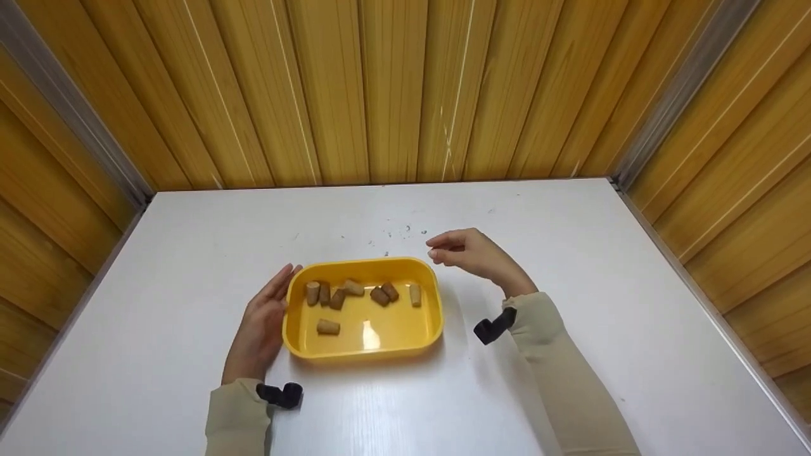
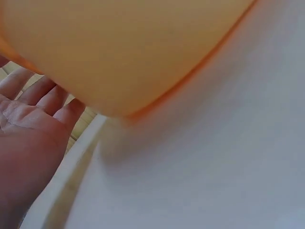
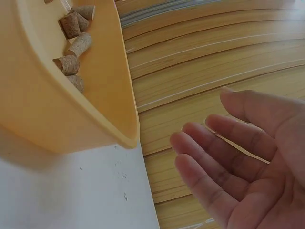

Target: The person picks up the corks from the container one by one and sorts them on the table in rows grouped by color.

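Observation:
A yellow plastic tray (image 1: 364, 356) with rounded corners holds several cork stoppers, some tan, some darker brown. Most lie along its far side; a tan cork (image 1: 327, 327) lies nearer the front left, another tan cork (image 1: 415, 295) at the right end. My left hand (image 1: 260, 316) is against the tray's left side, fingers extended; in the left wrist view its fingertips pass behind the tray wall (image 2: 119, 57). Off the tray's far right corner, my right hand (image 1: 475, 254) hovers with loosely bent fingers. The right wrist view shows its palm (image 3: 271, 191) holding nothing.
The tray is on a white table (image 1: 557, 240) with small dark specks (image 1: 405, 229) beyond it. Wood-patterned panels (image 1: 393, 95) wall in the back and both sides. A black wrist camera (image 1: 285, 396) is on the left sleeve, another black camera (image 1: 494, 326) on the right.

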{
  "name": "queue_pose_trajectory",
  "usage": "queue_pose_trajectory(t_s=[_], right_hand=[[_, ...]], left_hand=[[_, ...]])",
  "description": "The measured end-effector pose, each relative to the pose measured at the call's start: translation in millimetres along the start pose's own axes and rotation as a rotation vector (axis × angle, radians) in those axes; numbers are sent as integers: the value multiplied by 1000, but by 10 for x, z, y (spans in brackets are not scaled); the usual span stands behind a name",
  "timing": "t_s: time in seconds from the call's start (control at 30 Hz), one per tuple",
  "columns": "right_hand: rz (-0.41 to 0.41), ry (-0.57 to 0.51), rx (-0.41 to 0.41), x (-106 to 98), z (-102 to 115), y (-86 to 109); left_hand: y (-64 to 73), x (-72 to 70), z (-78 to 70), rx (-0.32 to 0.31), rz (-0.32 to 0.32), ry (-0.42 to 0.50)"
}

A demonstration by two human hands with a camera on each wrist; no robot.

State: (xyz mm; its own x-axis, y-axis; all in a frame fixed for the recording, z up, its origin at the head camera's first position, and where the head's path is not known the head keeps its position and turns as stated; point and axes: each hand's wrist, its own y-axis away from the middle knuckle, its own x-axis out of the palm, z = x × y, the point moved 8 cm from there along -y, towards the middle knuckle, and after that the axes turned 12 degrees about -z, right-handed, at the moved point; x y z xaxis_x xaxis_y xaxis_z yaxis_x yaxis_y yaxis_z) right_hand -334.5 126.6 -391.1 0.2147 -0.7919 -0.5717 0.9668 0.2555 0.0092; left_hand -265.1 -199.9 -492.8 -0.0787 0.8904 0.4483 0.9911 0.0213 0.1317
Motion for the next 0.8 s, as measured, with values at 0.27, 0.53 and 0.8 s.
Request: queue_pose_trajectory(t_s=[0.27, 0.53, 0.8], right_hand=[[108, 2, 1, 313, 78, -71], [145, 78, 4, 518, 110, -130], [184, 165, 33, 695, 96, -161]], left_hand=[[-9, -17, 15, 28, 13, -43], [-5, -15, 7, 78, 37, -30], [-13, -33, 32, 96, -9, -42]])
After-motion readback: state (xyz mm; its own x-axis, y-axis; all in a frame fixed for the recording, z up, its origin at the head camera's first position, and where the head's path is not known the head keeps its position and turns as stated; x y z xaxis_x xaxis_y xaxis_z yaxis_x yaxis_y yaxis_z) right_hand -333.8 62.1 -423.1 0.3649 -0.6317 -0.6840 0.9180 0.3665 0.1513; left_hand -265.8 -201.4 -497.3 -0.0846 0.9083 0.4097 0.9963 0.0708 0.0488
